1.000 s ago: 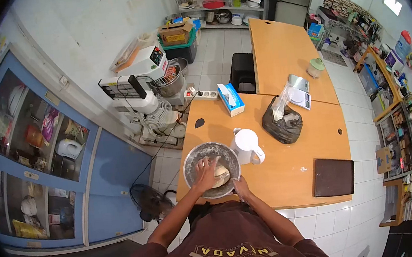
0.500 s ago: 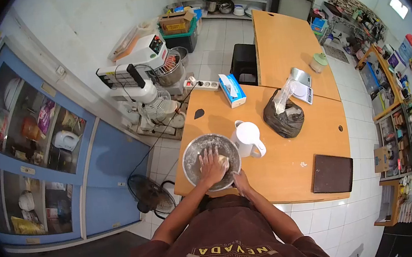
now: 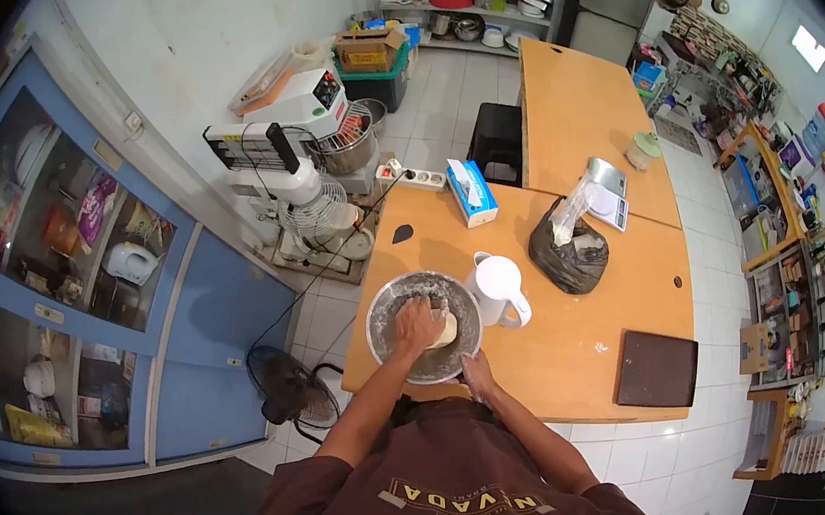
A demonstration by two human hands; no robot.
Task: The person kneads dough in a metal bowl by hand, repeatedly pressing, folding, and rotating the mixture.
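Observation:
A metal mixing bowl (image 3: 376,314), dusted with flour inside, sits near the front left edge of the wooden table. Inside it, my left hand (image 3: 418,325) presses down on a pale lump of dough (image 3: 449,330), with its fingers curled against the dough's left side. The bowl's lower right rim is gripped by my right hand (image 3: 478,373), whose fingers are partly hidden. A white jug (image 3: 496,289) stands just right of the bowl.
On the table (image 3: 542,344) are a blue tissue box (image 3: 472,193), a black plastic bag (image 3: 569,261), a scale (image 3: 609,209), a lidded jar (image 3: 642,151) and a dark tray (image 3: 656,369). A fan (image 3: 296,390) stands left on the floor.
My left hand has gone from spread fingers to curled ones and shifted slightly left on the dough. More of the dough shows. The camera view has tilted slightly.

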